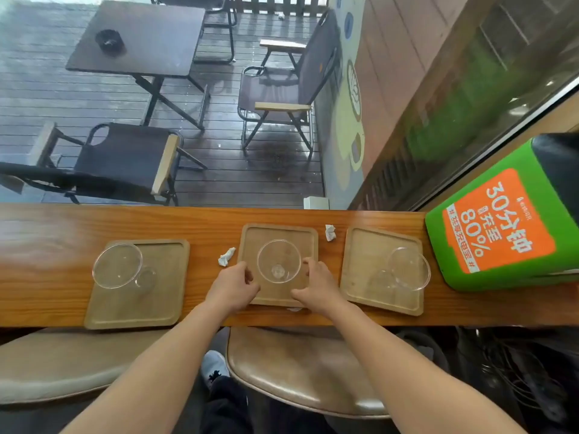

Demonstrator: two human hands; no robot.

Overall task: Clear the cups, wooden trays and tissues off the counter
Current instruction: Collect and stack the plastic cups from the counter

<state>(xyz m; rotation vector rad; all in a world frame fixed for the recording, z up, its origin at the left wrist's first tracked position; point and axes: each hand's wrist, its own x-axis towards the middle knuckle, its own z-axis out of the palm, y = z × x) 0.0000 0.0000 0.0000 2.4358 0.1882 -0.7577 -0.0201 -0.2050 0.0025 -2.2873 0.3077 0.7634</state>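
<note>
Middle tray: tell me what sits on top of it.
A clear cup stands upright on the middle tray, which the left hand and right hand grip by its sides. The tray under the hands is covered.

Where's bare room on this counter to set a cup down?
Bare wood lies left of the left square wooden tray and behind it. Rightwards it's crowded: crumpled white tissues sit in tray gaps; a green box blocks the end.

Bare left hand [234, 286], right hand [317, 285], black trousers [226, 410], 1 grey shoe [213, 366]
</note>
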